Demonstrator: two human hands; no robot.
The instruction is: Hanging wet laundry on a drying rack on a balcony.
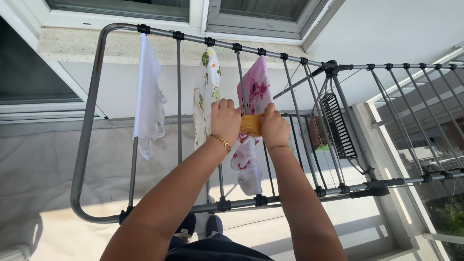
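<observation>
My left hand [225, 121] and my right hand [274, 127] both grip a small yellow cloth [251, 124], bunched between them over a grey metal drying rack [92, 125]. Right behind the hands a pink flowered garment [254, 87] hangs from a rod, its lower white and pink part dangling below. A white cloth with green and yellow flowers [206, 92] hangs just left of my left hand. A plain white garment [147, 96] hangs further left. A gold bracelet is on each wrist.
The rack's right wing [411, 121] has bare rods and reaches toward a balcony railing [411, 159]. A black slatted basket [337, 126] hangs under the rack's hinge. A white wall and window frames [261, 21] are behind. My feet [200, 227] stand on the pale floor.
</observation>
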